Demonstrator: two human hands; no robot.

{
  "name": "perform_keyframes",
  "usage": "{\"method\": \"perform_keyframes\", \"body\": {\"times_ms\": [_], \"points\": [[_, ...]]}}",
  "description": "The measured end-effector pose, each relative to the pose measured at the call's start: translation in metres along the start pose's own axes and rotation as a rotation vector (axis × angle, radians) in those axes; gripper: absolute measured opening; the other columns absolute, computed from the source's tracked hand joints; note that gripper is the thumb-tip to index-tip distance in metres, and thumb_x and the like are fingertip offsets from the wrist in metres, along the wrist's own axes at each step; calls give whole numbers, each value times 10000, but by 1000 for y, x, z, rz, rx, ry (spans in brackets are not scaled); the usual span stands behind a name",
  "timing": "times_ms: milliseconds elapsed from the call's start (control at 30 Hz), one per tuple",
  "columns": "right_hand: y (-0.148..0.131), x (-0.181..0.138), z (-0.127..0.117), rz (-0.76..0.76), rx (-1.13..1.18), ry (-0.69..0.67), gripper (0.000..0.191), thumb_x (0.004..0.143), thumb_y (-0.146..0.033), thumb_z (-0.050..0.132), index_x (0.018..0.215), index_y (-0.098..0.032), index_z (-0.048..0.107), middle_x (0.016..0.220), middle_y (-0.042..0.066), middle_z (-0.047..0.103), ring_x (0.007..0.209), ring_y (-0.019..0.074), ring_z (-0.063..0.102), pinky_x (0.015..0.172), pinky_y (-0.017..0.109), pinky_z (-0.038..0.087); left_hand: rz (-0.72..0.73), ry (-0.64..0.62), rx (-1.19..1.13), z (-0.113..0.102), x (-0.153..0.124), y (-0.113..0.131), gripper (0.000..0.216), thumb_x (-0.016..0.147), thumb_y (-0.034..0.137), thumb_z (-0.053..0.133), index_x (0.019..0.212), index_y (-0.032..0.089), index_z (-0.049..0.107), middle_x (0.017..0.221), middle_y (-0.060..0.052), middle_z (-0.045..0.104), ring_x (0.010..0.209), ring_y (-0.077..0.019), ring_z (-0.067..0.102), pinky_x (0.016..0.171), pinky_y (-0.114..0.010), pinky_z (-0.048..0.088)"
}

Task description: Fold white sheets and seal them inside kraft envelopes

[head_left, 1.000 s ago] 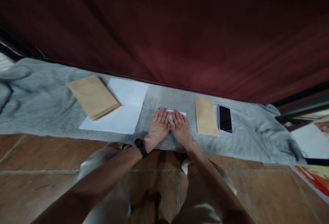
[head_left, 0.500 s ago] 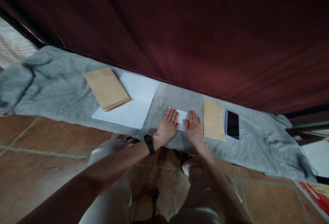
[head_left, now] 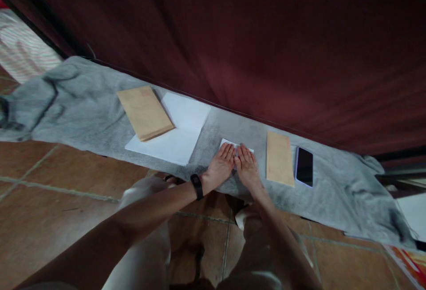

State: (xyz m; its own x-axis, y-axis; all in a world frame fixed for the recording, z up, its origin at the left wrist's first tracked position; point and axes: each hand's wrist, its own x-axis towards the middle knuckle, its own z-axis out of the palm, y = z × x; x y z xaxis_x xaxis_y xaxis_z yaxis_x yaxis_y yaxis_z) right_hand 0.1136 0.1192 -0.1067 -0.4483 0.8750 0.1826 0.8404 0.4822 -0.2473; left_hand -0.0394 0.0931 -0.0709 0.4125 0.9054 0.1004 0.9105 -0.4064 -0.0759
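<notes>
My left hand (head_left: 221, 164) and my right hand (head_left: 246, 165) lie flat, side by side, fingers stretched out, pressing on a small folded white paper (head_left: 230, 143) on the grey cloth (head_left: 83, 103). Only the paper's far edge shows past my fingertips. A black band (head_left: 197, 186) is on my left wrist. A single brown envelope (head_left: 279, 158) lies just right of my right hand.
A stack of brown envelopes (head_left: 145, 112) rests on white sheets (head_left: 173, 132) to the left. A dark phone (head_left: 304, 166) lies right of the single envelope. A dark red curtain (head_left: 253, 45) hangs behind. Brown tiled floor (head_left: 49, 201) lies in front.
My hands, spread apart on the paper half a second ago, have come back together side by side. The view has shifted slightly.
</notes>
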Motion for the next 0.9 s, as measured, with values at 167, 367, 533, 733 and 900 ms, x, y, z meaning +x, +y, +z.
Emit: {"method": "perform_keyframes", "body": {"times_ms": [167,367,533,733,900], "points": [[7,-3,-1,2,-109,22,579,1084,-374,219,1578,-94,332,1650,157,306,1546,243,238,1239,475,244,-8,-4,-36,-2,-1,0,517,995,146,354,1467,-22,480,1538,-241,464,1486,-294,381,1283,-494,208],[15,-5,-2,41,-137,14,578,1079,-362,240,1586,-93,309,1652,155,306,1537,251,258,1235,476,258,-9,-13,-17,0,-1,0,519,1035,205,323,1480,-30,451,1542,-243,454,1486,-292,380,1279,-500,196],[24,-5,-5,104,-92,40,570,1073,-357,255,1576,-100,333,1631,157,354,1521,254,296,1224,493,275,-18,-24,-42,2,1,0,521,1046,222,322,1479,-41,444,1544,-259,441,1487,-291,376,1280,-494,186],[13,4,-15,48,1,105,552,1070,-350,261,1549,-109,396,1610,160,393,1511,256,327,1221,512,285,-15,-24,-44,-2,0,0,520,1029,192,317,1476,-32,457,1547,-248,441,1493,-291,365,1286,-495,175],[2,1,-12,-24,15,-26,540,1079,-350,247,1550,-139,406,1636,125,353,1525,219,299,1240,463,260,-28,-51,-77,1,1,1,526,1010,170,327,1488,-8,456,1580,-224,406,1504,-290,346,1286,-481,171]]}}
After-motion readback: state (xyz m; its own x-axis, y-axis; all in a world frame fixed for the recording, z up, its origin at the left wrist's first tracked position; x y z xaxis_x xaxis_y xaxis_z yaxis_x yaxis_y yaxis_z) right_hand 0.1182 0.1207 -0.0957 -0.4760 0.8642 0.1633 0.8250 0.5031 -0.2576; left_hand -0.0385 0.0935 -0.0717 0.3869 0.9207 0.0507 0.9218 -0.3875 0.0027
